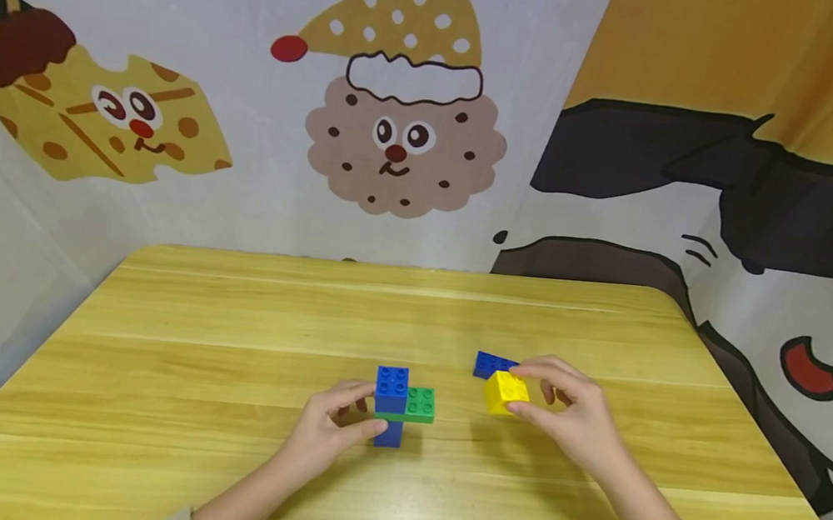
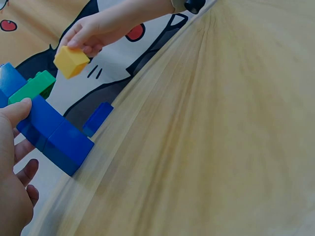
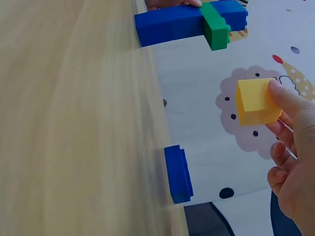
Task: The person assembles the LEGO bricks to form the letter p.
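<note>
A tower of toy building blocks stands upright on the table: blue blocks at the bottom, a flat green block across them, and a blue block on top. The green block juts out to the right. My left hand holds the tower from its left side, thumb by the green block. Right of the tower, my right hand pinches a yellow block between thumb and fingers, off the table and apart from the tower. Behind it a low blue block lies on the table, partly covered in the head view.
The wooden table has rounded far corners. Beyond its back edge hangs a cloth printed with cartoon figures.
</note>
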A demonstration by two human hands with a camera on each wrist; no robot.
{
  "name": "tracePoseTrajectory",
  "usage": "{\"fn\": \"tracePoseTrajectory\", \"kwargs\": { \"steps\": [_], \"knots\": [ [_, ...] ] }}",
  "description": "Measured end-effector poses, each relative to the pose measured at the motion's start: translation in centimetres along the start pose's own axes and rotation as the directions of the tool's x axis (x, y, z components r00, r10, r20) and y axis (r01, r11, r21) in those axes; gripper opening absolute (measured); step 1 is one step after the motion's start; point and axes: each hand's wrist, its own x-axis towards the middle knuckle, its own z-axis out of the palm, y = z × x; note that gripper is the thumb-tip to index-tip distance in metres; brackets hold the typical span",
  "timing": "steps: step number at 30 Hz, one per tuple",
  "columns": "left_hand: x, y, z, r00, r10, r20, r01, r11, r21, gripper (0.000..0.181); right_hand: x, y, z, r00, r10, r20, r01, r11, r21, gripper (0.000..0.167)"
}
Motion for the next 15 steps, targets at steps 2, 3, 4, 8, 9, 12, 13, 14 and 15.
{"fn": "tracePoseTrajectory", "kwargs": {
  "steps": [2, 3, 4, 8, 9, 12, 13, 14, 15],
  "knots": [
    [0.0, -0.01, 0.0, 1.0, 0.001, 0.0, -0.001, 1.0, -0.001, 0.044, 0.14, -0.05, 0.19, 1.0, -0.01, -0.001, 0.01, 1.0, 0.005, 0.039],
    [-0.01, -0.02, 0.01, 1.0, 0.001, 0.0, -0.001, 1.0, -0.002, 0.044, 0.21, -0.09, 0.3, 1.0, -0.021, 0.001, 0.021, 1.0, 0.001, 0.04],
    [-0.01, -0.02, 0.02, 1.0, 0.001, 0.0, -0.001, 1.0, -0.003, 0.044, 0.29, -0.13, 0.38, 1.0, -0.031, 0.002, 0.031, 1.0, 0.0, 0.04],
    [-0.01, -0.01, 0.05, 1.0, -0.004, 0.0, 0.004, 1.0, -0.008, 0.044, 0.5, -0.07, 0.63, 0.998, -0.059, 0.012, 0.059, 0.998, -0.005, 0.042],
    [-0.02, -0.01, 0.06, 1.0, -0.005, 0.0, 0.005, 1.0, -0.009, 0.044, 0.54, -0.04, 0.68, 0.998, -0.063, 0.015, 0.063, 0.998, -0.005, 0.042],
    [-0.03, -0.01, 0.07, 1.0, -0.005, 0.001, 0.005, 1.0, -0.012, 0.044, 0.68, -0.2, 0.82, 0.998, -0.062, 0.016, 0.062, 0.998, 0.015, 0.042],
    [-0.03, -0.02, 0.07, 1.0, -0.004, 0.002, 0.004, 1.0, -0.012, 0.044, 0.73, -0.3, 0.87, 0.998, -0.064, 0.016, 0.064, 0.998, 0.022, 0.041],
    [-0.03, -0.03, 0.06, 1.0, -0.004, 0.0, 0.004, 1.0, -0.012, 0.044, 0.79, -0.42, 0.92, 0.998, -0.066, 0.016, 0.066, 0.997, 0.029, 0.041],
    [-0.04, -0.04, 0.06, 1.0, -0.003, 0.0, 0.003, 1.0, -0.012, 0.044, 0.85, -0.55, 0.97, 0.997, -0.07, 0.017, 0.07, 0.997, 0.038, 0.04]
  ]
}}
